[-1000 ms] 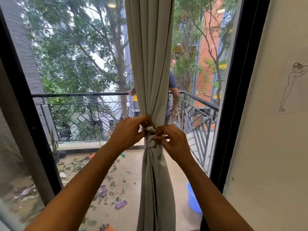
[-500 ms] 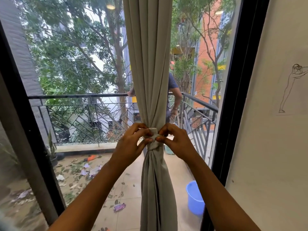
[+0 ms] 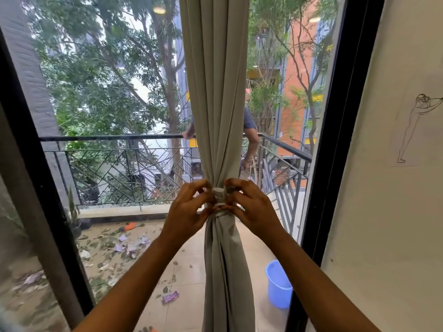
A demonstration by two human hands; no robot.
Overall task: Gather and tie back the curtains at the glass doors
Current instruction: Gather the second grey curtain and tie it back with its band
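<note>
A beige curtain point(image 3: 217, 92) hangs gathered into one bundle in front of the glass door point(image 3: 115, 116). At its narrowed waist a pale fabric tie-back point(image 3: 219, 196) wraps round it. My left hand point(image 3: 188, 209) pinches the tie from the left with curled fingers and thumb. My right hand point(image 3: 251, 207) pinches it from the right the same way. Both sets of fingertips meet at the knot, which they partly hide. Below the tie the curtain falls in loose folds point(image 3: 225, 271).
A black door frame point(image 3: 333, 140) and a white wall point(image 3: 395, 212) with a line drawing stand at the right. Outside, the balcony has a metal railing point(image 3: 119, 164), a blue bucket point(image 3: 278, 283), scattered leaves and litter, and a person behind the curtain.
Both hands have shifted slightly up along the curtain waist and reworked their pinch on the tie. The tie now shows as a tighter band between the fingertips.
</note>
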